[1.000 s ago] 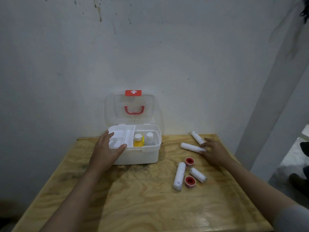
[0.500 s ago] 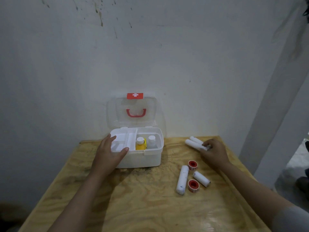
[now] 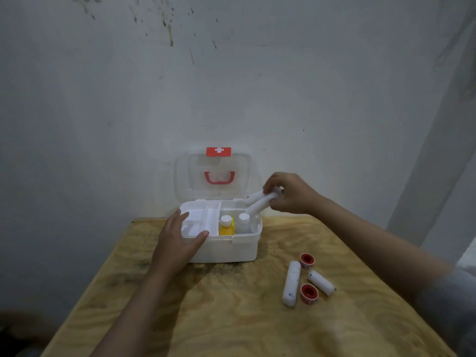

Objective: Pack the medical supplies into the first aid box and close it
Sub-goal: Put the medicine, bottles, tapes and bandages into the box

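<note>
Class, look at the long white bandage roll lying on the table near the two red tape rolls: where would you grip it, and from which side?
Grip the long white bandage roll around its middle, coming from above, fingers across its width. It lies flat, pointing away from the person. The left flank is open table; one red tape roll sits close on the right, so place that finger above it.

The left hand (image 3: 177,243) is lying palm-down with fingers spread and thumb extended, forearm reaching forward, while the right hand (image 3: 289,193) is hovering higher with its arm stretched across, fingers curled closed around two white bandage rolls (image 3: 258,203).
</note>
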Demonstrator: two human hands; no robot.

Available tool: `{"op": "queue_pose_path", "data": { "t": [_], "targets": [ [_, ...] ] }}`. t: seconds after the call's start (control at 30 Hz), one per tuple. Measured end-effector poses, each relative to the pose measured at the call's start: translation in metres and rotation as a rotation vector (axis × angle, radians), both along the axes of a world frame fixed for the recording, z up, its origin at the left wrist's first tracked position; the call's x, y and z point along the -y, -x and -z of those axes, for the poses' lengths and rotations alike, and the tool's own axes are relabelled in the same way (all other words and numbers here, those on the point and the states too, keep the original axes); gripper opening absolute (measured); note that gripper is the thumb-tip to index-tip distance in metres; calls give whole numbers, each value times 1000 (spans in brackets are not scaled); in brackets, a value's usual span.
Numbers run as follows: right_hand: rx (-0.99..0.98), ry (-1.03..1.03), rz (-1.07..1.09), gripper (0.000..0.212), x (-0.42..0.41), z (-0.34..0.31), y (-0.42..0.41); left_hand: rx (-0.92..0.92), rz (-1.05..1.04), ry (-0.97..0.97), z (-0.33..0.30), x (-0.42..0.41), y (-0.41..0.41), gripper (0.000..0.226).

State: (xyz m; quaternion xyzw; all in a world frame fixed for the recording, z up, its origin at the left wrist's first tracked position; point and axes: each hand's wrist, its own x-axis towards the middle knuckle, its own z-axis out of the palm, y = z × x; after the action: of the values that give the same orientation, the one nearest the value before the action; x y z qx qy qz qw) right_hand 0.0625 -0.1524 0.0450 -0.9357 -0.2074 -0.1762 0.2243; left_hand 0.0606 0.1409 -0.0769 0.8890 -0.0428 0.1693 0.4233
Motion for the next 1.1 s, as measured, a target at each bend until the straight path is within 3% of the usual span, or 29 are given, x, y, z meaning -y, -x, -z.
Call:
{"op": "queue_pose_path", "data": {
  "t": [0.2, 0.37, 0.5, 0.77, 1.1],
  "targets": [
    [-307, 276, 35, 26, -27, -5, -35, 1, 0, -12, -2, 1, 0, 76],
    [-461, 281, -9, 38, -43, 0, -49, 11, -7, -8, -3, 1, 1, 77],
    [-454, 239, -14, 41, -41, 10, -50, 14, -17, 2, -3, 1, 2, 77],
    [-229, -28, 68, 37, 2, 20, -15, 26, -14, -14, -4, -2, 0, 75],
    [-418, 131, 102, 18, 61, 67, 70, 39, -14, -14, -9, 3, 7, 70]
  ]
}}
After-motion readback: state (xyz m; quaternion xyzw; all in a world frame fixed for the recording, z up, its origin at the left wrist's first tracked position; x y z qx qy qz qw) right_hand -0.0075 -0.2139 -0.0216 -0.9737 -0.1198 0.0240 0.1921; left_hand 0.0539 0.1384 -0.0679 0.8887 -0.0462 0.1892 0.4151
